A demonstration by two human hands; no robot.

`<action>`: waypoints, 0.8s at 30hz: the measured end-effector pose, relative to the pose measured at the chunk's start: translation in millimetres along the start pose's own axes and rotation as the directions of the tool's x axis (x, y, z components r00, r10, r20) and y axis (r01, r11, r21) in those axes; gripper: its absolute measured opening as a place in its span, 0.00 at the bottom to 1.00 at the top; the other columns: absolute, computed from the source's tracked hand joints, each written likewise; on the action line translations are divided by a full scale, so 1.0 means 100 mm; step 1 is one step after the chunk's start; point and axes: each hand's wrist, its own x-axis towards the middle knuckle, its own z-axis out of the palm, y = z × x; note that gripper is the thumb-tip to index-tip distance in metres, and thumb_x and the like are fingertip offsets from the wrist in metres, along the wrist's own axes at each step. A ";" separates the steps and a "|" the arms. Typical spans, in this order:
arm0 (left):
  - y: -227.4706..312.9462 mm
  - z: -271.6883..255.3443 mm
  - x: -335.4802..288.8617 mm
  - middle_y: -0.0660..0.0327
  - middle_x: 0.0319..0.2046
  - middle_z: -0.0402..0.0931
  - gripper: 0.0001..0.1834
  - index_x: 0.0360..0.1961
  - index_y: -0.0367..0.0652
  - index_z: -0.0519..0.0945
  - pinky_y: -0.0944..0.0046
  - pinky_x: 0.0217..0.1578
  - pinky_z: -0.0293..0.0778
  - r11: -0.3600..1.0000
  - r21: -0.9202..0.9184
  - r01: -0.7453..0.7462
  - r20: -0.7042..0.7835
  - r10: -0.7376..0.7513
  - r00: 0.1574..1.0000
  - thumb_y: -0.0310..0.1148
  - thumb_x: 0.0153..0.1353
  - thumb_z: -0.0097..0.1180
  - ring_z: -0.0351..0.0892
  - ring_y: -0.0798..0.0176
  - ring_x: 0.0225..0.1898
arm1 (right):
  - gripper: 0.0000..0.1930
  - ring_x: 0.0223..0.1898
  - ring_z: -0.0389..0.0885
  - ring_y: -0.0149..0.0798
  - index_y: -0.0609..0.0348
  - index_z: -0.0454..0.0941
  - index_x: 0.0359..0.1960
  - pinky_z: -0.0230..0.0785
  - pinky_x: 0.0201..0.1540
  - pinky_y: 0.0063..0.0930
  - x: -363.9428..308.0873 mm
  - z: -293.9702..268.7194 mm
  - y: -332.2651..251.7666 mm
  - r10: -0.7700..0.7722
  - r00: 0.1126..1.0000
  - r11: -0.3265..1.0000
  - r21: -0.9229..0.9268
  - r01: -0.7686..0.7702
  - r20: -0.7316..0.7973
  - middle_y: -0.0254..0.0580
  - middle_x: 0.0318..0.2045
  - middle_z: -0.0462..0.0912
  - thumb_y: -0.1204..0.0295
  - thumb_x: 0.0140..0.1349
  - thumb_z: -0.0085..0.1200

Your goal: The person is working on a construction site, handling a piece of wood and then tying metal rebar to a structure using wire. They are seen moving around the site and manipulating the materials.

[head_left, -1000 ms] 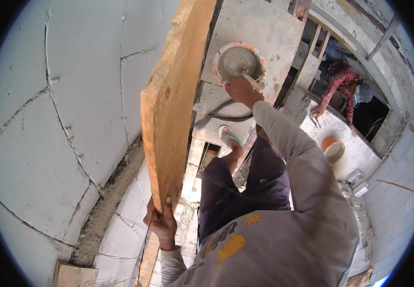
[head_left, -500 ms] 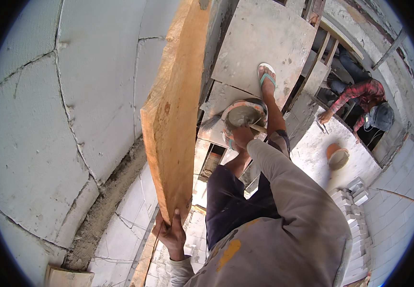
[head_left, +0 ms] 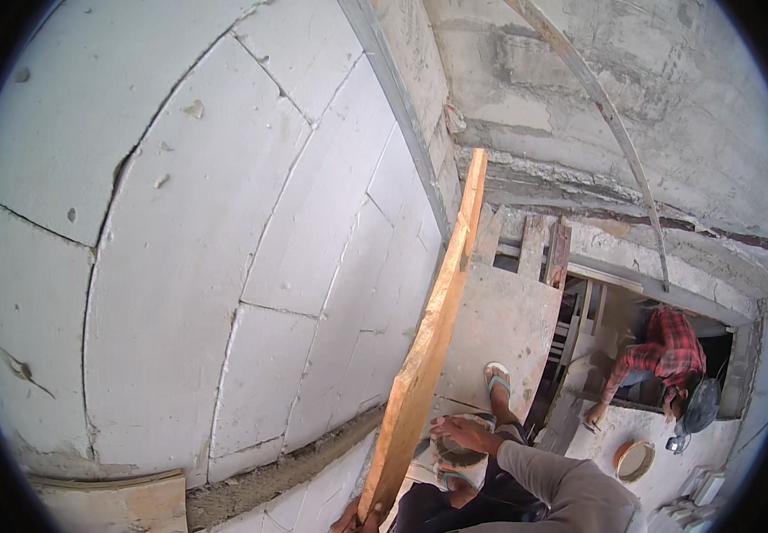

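My left hand (head_left: pixel 357 518) grips the lower end of a long wooden plank (head_left: pixel 419 373) at the bottom edge of the view. The plank leans up and away along the block wall, its far end near the corner. My right hand (head_left: pixel 466 433) is over a round mortar bucket (head_left: pixel 457 457) between my feet, fingers stretched out toward its left side. Grey mortar shows below the hand; the palm's underside is hidden.
White block wall (head_left: pixel 251 266) fills the left. Pale boards (head_left: pixel 499 329) form the platform, with gaps beside them. At right a person in a red checked shirt (head_left: pixel 664 351) bends over a ledge, near another bucket (head_left: pixel 634 461). Stacked blocks (head_left: pixel 695 497) sit lower right.
My view has tilted up toward the far wall and corner. The plank now appears lower and slimmer, still in my left hand. My right hand has come up from inside the bucket.
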 end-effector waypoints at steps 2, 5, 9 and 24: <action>-0.27 0.27 0.01 0.56 0.43 0.84 0.25 0.60 0.43 0.76 0.58 0.49 0.76 0.970 -0.176 -0.165 -0.169 0.136 0.976 0.41 0.64 0.62 0.81 0.61 0.46 | 0.40 0.64 0.72 0.48 0.68 0.61 0.67 0.63 0.67 0.40 -0.35 0.05 -0.69 0.022 0.995 0.994 0.102 -0.032 0.102 0.54 0.61 0.74 0.40 0.74 0.26; 0.52 -0.15 -0.15 0.55 0.43 0.83 0.21 0.55 0.38 0.77 0.59 0.50 0.75 0.825 -0.508 -0.247 -0.166 0.188 0.968 0.35 0.64 0.61 0.80 0.61 0.45 | 0.42 0.64 0.72 0.48 0.66 0.61 0.68 0.67 0.64 0.44 -0.78 0.13 -1.59 0.056 0.985 0.981 0.176 -0.084 0.161 0.53 0.63 0.71 0.37 0.72 0.27; 1.33 -0.39 -0.17 0.52 0.46 0.81 0.16 0.49 0.26 0.77 0.63 0.53 0.72 0.613 -0.669 -0.422 -0.319 0.276 0.907 0.23 0.62 0.62 0.78 0.64 0.47 | 0.44 0.60 0.76 0.48 0.68 0.58 0.70 0.77 0.54 0.40 -0.99 0.17 -2.16 -0.068 0.979 0.998 0.011 0.067 0.193 0.56 0.67 0.64 0.36 0.71 0.30; 2.72 -0.96 0.04 0.63 0.37 0.80 0.16 0.48 0.37 0.75 0.73 0.34 0.69 0.522 -0.560 -0.643 -0.563 0.329 0.758 0.35 0.65 0.63 0.75 0.73 0.33 | 0.25 0.33 0.87 0.43 0.68 0.62 0.66 0.78 0.42 0.37 -1.86 -0.13 -3.96 -0.493 0.869 0.839 -0.289 0.460 -0.047 0.54 0.53 0.80 0.71 0.69 0.47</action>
